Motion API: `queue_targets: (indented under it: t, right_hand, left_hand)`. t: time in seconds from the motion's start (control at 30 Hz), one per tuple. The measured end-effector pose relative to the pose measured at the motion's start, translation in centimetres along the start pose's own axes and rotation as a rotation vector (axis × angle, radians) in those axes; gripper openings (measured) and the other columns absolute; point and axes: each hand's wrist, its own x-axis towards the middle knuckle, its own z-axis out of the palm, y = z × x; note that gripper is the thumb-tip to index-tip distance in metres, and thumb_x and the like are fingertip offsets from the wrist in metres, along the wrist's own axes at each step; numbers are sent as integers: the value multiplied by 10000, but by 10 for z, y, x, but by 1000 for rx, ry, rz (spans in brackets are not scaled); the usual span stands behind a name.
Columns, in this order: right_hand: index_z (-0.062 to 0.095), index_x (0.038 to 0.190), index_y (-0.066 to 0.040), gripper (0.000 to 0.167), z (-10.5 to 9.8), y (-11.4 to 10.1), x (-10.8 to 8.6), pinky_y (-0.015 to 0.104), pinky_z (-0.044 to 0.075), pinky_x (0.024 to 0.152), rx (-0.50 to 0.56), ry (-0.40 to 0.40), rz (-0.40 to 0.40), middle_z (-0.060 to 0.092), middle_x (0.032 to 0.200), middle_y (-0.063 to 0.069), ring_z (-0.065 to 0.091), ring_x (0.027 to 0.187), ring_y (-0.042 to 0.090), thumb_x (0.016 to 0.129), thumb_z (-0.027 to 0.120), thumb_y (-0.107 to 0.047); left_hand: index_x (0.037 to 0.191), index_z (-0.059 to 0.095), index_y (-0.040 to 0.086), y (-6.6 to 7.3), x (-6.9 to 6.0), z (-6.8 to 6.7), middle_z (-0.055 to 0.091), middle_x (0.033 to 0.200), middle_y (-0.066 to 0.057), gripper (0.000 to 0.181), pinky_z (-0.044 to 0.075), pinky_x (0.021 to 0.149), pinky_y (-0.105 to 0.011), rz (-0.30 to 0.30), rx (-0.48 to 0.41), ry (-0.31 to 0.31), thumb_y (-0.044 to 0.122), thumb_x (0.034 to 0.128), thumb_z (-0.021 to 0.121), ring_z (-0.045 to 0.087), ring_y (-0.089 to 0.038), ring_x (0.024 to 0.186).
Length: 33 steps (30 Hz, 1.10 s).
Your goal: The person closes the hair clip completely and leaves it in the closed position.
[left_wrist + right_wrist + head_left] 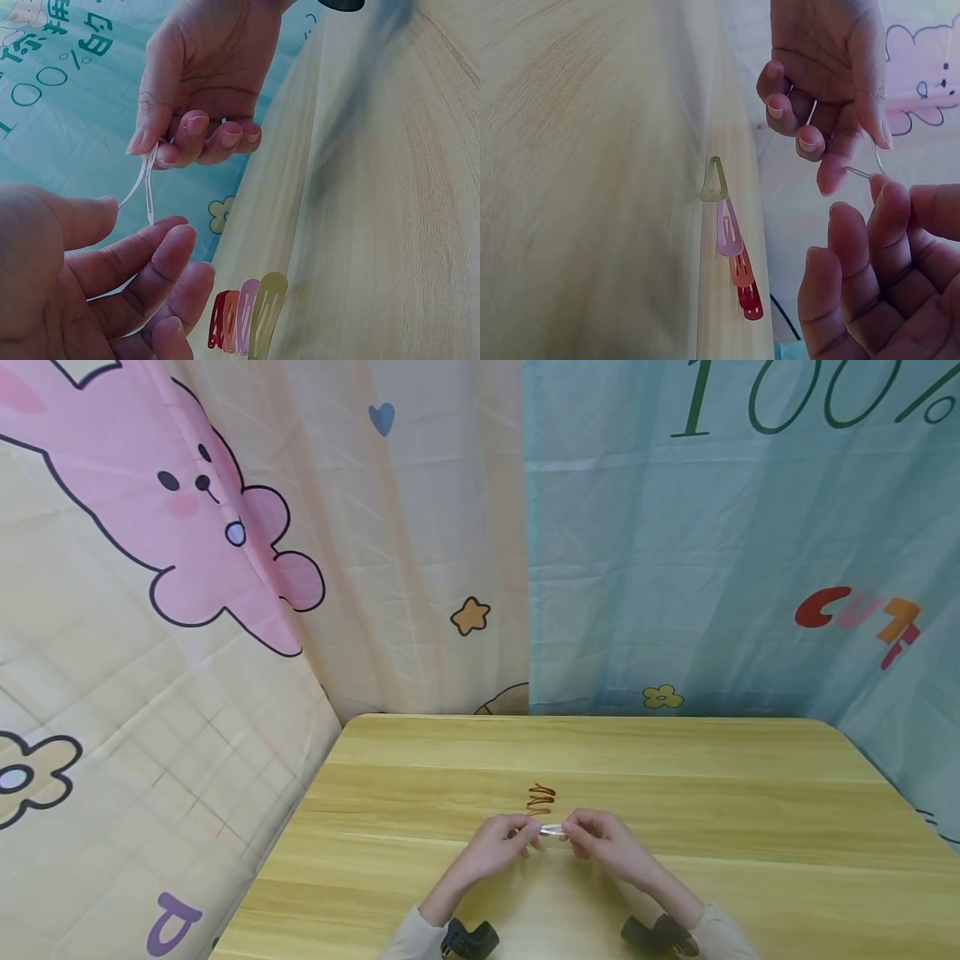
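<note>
A pale, whitish snap hair clip (552,830) is held between both hands above the table. My right hand (611,847) pinches one end of it between thumb and index finger. At the other end, its two prongs (150,196) stand apart. My left hand (495,843) has its thumb against one prong and its index finger at the tip of the other. Just beyond the hands lies a row of snap clips: a yellow-green clip (268,311), a pink clip (730,229), an orange clip (742,268) and dark red at the far end.
The wooden table (712,785) reaches back to hanging printed curtains (637,527) behind and at both sides. A black device is worn at the left wrist (471,941), and another dark device (658,935) is at the right wrist.
</note>
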Motion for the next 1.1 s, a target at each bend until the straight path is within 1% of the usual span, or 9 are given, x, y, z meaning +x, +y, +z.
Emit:
queue_targets:
  t: [0.23, 0.4, 0.57, 0.73, 0.9, 1.1]
  right_hand:
    - [609, 936, -3, 258, -1, 2, 0, 308, 435, 583, 4, -15, -3, 554, 710, 35, 498, 643, 125, 993, 515, -236]
    - [609, 930, -15, 249, -1, 0, 0, 316, 441, 590, 5, -24, -7, 554, 712, 32, 500, 646, 125, 993, 512, -235]
    - [584, 928, 29, 275, -2, -1, -1, 331, 442, 611, 23, -48, -6, 544, 716, 27, 501, 657, 127, 994, 511, -227]
    - [570, 931, 51, 266, -1, -4, -2, 326, 432, 612, 41, -63, -8, 537, 717, 22, 494, 657, 124, 995, 507, -199]
    - [565, 935, 56, 254, -1, -5, -4, 312, 398, 582, 51, -72, -20, 520, 712, 22, 474, 645, 130, 1002, 488, -177]
    - [572, 927, 43, 286, 0, -5, -2, 293, 389, 587, 20, -75, 11, 517, 705, 4, 466, 644, 116, 1004, 486, -218]
  left_hand:
    - [953, 692, 40, 1, 1, 1, 677, 822, -38, 303, 435, 540, -239, -1, -21, -5, 269, 998, 498, 598, -153, 663]
    - [937, 692, 56, 2, 1, 0, 672, 805, -20, 276, 437, 549, -239, 5, -25, -9, 241, 1000, 498, 602, -166, 666]
    - [915, 680, 37, 3, 1, 0, 668, 802, -17, 277, 442, 558, -238, 8, -33, -14, 244, 993, 513, 593, -133, 659]
    - [900, 673, 50, 3, 0, 0, 663, 804, -26, 235, 459, 578, -241, 24, -46, -19, 209, 988, 524, 588, -118, 652]
    - [891, 671, 67, 2, 0, 0, 658, 800, -18, 200, 468, 589, -237, 35, -49, -17, 179, 981, 532, 584, -105, 652]
    - [887, 673, 81, 3, 0, 0, 650, 782, 10, 185, 452, 568, -226, 42, -30, -7, 179, 975, 544, 576, -89, 650]
